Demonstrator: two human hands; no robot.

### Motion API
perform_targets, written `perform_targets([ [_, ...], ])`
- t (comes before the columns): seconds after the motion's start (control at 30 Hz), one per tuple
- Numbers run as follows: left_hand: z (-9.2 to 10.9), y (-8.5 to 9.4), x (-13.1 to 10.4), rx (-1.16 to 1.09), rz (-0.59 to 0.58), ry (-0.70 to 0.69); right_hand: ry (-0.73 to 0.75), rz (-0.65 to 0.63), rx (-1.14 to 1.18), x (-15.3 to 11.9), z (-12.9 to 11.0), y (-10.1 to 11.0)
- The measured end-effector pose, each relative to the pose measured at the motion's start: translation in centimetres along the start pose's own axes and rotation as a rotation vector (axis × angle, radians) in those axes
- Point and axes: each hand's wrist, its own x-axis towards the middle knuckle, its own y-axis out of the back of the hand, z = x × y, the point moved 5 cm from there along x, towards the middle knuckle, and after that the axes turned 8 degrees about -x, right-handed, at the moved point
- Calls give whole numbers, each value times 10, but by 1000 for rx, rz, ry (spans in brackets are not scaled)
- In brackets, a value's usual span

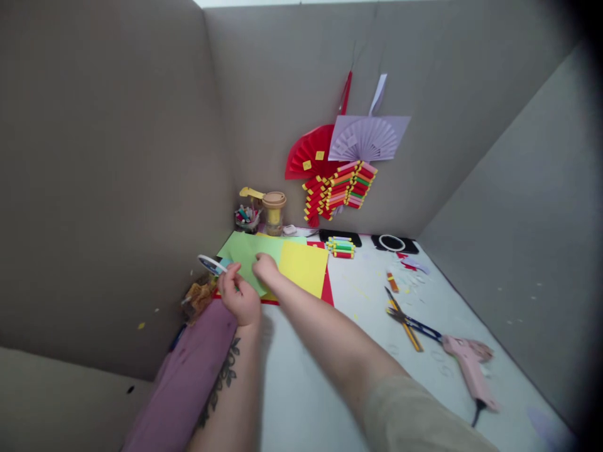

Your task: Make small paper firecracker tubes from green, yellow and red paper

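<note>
On the left of the white table, green paper overlaps yellow paper, with red paper showing beneath. My left hand is closed at the near left corner of the stack, fingers curled around a white-rimmed roll of tape. Resting on the green sheet, my right hand has its fingers curled against the paper; whether it pinches the sheet is hidden.
Behind the papers stand a pen holder and a lidded cup. Small paper rolls lie at the back. Scissors, a pencil and a pink glue gun are at right. Red and lilac fans hang on the wall.
</note>
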Motion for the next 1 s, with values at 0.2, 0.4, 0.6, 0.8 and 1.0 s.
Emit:
perform_targets([
  [0.2,-13,-36,-22,273,-618,139,116,56,-201,50,34,47],
  [0.4,-14,-46,-42,619,-1139,206,143,34,-396,88,41,46],
  [0.6,-16,-49,-46,699,-1230,224,165,-96,-498,107,34,41],
  [0.8,-20,-51,-49,711,-1292,273,249,-233,-572,106,26,33],
  [1.0,-20,-51,-52,710,-1318,293,305,-147,-579,97,19,25],
])
